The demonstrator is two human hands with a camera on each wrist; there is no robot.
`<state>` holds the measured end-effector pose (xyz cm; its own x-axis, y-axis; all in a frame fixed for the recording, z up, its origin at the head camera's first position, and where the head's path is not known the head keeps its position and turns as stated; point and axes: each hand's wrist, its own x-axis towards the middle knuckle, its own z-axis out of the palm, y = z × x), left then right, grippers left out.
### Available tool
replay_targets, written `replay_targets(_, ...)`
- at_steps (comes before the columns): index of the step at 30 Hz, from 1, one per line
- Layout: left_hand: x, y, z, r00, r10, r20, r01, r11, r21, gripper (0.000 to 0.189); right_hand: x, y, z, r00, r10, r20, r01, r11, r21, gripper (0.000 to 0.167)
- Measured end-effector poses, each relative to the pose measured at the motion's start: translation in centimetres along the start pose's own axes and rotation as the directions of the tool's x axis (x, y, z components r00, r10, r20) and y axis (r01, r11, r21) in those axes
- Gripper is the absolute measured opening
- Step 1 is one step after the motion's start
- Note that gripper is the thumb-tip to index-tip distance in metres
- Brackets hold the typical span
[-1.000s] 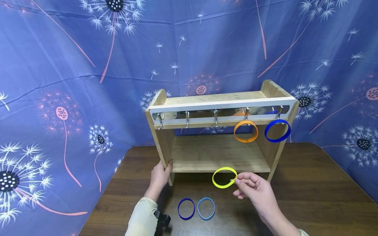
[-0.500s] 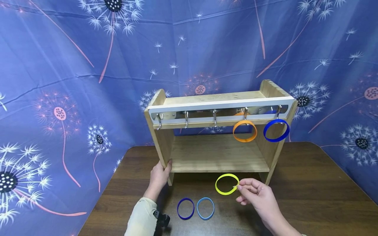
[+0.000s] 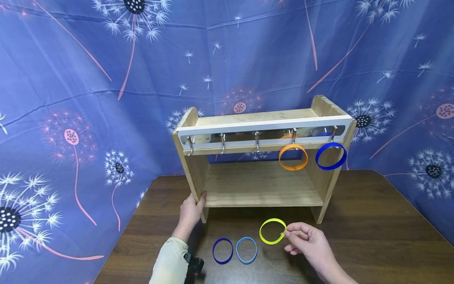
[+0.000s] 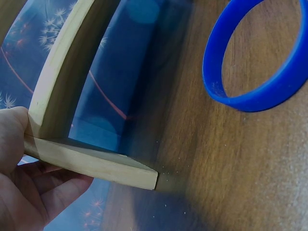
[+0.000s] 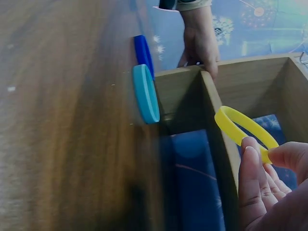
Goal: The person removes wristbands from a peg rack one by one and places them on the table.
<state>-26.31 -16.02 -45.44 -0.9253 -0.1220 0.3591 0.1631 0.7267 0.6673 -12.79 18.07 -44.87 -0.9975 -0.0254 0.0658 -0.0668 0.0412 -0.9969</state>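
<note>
My right hand (image 3: 312, 244) pinches a yellow silicone wristband (image 5: 228, 127) at its right edge, between thumb and fingers. In the head view the band appears just over the table, in front of the wooden shelf (image 3: 262, 185). My left hand (image 3: 189, 215) grips the shelf's left side panel near its lower board, thumb on the inner side. An orange wristband (image 3: 293, 169) and a blue wristband (image 3: 330, 167) hang from the two rightmost hooks. Flat on the table, side by side, lie a dark blue wristband (image 3: 222, 262) and a light blue wristband (image 5: 143, 91).
Across the shelf's front runs a metal hook rail (image 3: 241, 137); its three left hooks (image 3: 257, 142) carry no bands. The brown wooden table (image 3: 383, 221) extends on both sides. Behind it hangs a blue dandelion-print cloth (image 3: 159, 79).
My right hand has moved down and slightly right with the yellow wristband, from before the shelf's lower board to closer over the table. My left hand keeps its grip on the shelf.
</note>
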Motion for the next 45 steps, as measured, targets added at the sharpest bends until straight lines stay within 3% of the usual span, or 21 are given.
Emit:
replay_targets(13,0.1,0.0,0.0,1.000,-0.002,0.003,0.002,1.000,0.002,0.027,0.1,1.8,-0.2,0.994,0.071,0.086,-0.070,0.997,-0.018,0.026)
replay_targets(28,0.2,0.0,0.1,1.000,-0.004,-0.002,0.004,1.000,0.008,0.027,0.7,3.9,0.0,0.967,0.128,0.220,-0.119,0.992,-0.050,0.025)
replay_targets(45,0.2,0.0,0.1,1.000,0.004,-0.011,-0.004,1.000,0.003,0.028,0.5,4.6,0.5,0.976,0.129,0.176,-0.093,0.975,-0.200,0.011)
